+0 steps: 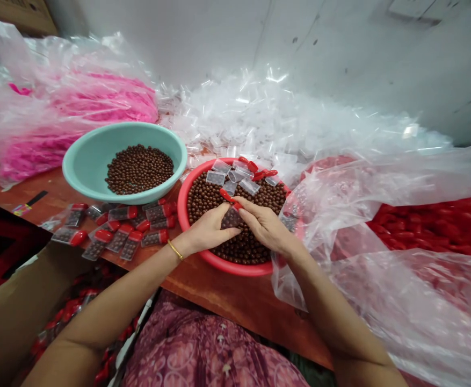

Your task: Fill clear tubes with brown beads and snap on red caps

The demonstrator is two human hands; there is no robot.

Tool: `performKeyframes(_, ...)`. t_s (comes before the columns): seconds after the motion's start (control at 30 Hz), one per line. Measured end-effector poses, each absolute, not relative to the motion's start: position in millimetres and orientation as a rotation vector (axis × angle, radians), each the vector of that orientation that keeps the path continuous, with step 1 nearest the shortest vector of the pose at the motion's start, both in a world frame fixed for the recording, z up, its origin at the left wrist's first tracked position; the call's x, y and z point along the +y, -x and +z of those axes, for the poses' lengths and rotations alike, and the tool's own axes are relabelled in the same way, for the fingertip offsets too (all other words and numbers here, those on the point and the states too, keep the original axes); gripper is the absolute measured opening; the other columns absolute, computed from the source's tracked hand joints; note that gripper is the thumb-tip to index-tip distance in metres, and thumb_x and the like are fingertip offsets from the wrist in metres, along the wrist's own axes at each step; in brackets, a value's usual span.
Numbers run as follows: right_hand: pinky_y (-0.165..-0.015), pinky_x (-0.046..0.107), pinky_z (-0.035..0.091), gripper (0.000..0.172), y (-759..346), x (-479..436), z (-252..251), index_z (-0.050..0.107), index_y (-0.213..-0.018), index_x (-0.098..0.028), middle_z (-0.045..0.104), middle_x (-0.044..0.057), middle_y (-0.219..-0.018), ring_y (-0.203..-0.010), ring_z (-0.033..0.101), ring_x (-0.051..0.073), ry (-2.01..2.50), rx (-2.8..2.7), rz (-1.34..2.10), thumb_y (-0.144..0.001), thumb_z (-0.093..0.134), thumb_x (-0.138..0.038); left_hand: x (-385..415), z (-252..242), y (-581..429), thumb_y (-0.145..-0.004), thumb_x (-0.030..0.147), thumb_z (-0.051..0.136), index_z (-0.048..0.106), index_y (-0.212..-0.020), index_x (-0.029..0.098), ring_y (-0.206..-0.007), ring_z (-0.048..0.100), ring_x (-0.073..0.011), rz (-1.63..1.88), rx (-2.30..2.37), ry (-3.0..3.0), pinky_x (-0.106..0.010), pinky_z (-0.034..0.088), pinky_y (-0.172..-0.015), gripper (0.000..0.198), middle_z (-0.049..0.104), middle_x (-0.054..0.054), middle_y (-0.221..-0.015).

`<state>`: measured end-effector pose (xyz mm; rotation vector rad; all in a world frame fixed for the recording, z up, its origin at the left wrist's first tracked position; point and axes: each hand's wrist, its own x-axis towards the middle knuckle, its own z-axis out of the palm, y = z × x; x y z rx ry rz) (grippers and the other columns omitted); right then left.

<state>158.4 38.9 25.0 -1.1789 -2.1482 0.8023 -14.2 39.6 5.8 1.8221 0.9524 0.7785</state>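
Over the red basin [182,209] of small brown balls [205,201], both hands meet around a small clear plastic container [231,218] filled with these balls. My left hand [206,230], with a gold bangle at its wrist, grips the container from the left. My right hand [264,224] closes on its upper right end, where a red cap [229,198] shows at the fingertips. Whether the cap is fully seated I cannot tell. Several empty clear containers [249,186] and loose red caps [265,174] lie on the balls at the basin's far side.
Left of the basin stands a teal bowl [78,174] with more brown balls. Several filled, red-capped containers [118,236] lie before it on the table [227,293]. Clear containers [251,118] are heaped behind. Bags of pink pieces [102,99] and red caps [432,226] flank them. An open box [72,312] holds more below.
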Motion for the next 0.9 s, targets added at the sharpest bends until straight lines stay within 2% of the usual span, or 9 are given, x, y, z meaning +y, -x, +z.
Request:
performKeyframes(0.1,-0.099,0.036,0.041,0.043,-159,34,21,0.046,-0.132,-0.021,0.058,0.005,-0.124,-0.115,0.054,0.019,1.180,-2.194,0.795,-0.093,0.033,-0.033,38,6,14,-0.074,0.025,0.057,0.055,-0.100,0.012,-0.088,0.057,-0.0208,0.778,0.994,-1.838,-0.034,0.045,-0.082,0.029,0.063,-0.007,-0.097)
performKeyframes(0.23,-0.097,0.035,0.043,0.047,-155,25,10,0.038,-0.136,-0.016,0.055,0.010,-0.127,-0.113,0.055,0.019,1.157,-2.241,0.706,-0.093,0.030,-0.033,37,8,13,-0.073,0.023,0.054,0.057,-0.094,0.013,-0.076,0.055,-0.0153,0.734,1.000,-1.836,-0.027,0.045,-0.071,0.023,0.063,-0.002,-0.084)
performKeyframes(0.4,-0.086,0.039,0.047,0.051,-147,19,12,0.038,-0.134,-0.006,0.060,0.018,-0.115,-0.099,0.060,0.024,1.214,-2.256,0.532,-0.091,0.031,-0.034,38,9,13,-0.069,0.018,0.053,0.055,-0.078,0.013,-0.062,0.046,-0.0097,0.756,1.037,-1.792,-0.020,0.039,-0.057,0.010,0.054,0.003,-0.069)
performKeyframes(0.47,-0.082,0.036,0.048,0.049,-149,22,23,0.041,-0.132,-0.008,0.064,0.015,-0.105,-0.091,0.062,0.022,1.192,-2.233,0.638,-0.092,0.031,-0.033,38,8,13,-0.070,0.024,0.057,0.055,-0.077,0.013,-0.063,0.046,-0.0095,0.785,0.995,-1.745,-0.020,0.039,-0.057,0.013,0.054,0.002,-0.069)
performKeyframes(0.53,-0.071,0.030,0.049,0.047,-155,27,36,0.043,-0.133,-0.010,0.065,0.006,-0.078,-0.071,0.062,0.016,1.150,-2.240,0.920,-0.094,0.028,-0.032,38,7,13,-0.069,0.029,0.061,0.056,-0.078,0.012,-0.064,0.047,-0.0095,0.811,0.957,-1.707,-0.020,0.040,-0.059,0.019,0.055,0.002,-0.071)
performKeyframes(0.6,-0.059,0.024,0.046,0.048,-162,34,45,0.040,-0.135,-0.012,0.055,-0.002,-0.056,-0.052,0.054,0.012,1.113,-2.265,1.192,-0.095,0.026,-0.034,38,6,12,-0.067,0.028,0.063,0.058,-0.080,0.012,-0.065,0.048,-0.0092,0.818,0.943,-1.682,-0.020,0.040,-0.060,0.021,0.056,0.002,-0.072)
performKeyframes(0.63,-0.055,0.022,0.044,0.049,-165,37,47,0.039,-0.136,-0.012,0.051,-0.004,-0.053,-0.048,0.051,0.010,1.094,-2.284,1.262,-0.095,0.026,-0.036,39,5,12,-0.066,0.026,0.063,0.058,-0.081,0.012,-0.065,0.048,-0.0090,0.815,0.943,-1.669,-0.020,0.041,-0.061,0.021,0.057,0.002,-0.072)
performKeyframes(0.73,-0.053,0.020,0.042,0.051,-166,43,43,0.039,-0.136,-0.013,0.052,-0.004,-0.058,-0.048,0.049,0.009,1.070,-2.324,1.193,-0.095,0.027,-0.042,41,3,12,-0.064,0.025,0.065,0.059,-0.082,0.012,-0.063,0.048,-0.0086,0.813,0.981,-1.616,-0.020,0.040,-0.060,0.024,0.057,0.003,-0.071)
performKeyframes(0.9,-0.056,0.023,0.044,0.049,-141,34,21,0.052,-0.124,-0.017,0.056,0.000,-0.063,-0.054,0.052,0.011,1.198,-2.170,0.882,-0.094,0.026,-0.045,43,7,14,-0.060,0.022,0.062,0.058,-0.074,0.012,-0.059,0.044,-0.0075,0.807,1.036,-1.561,-0.019,0.037,-0.054,0.017,0.052,0.004,-0.065)
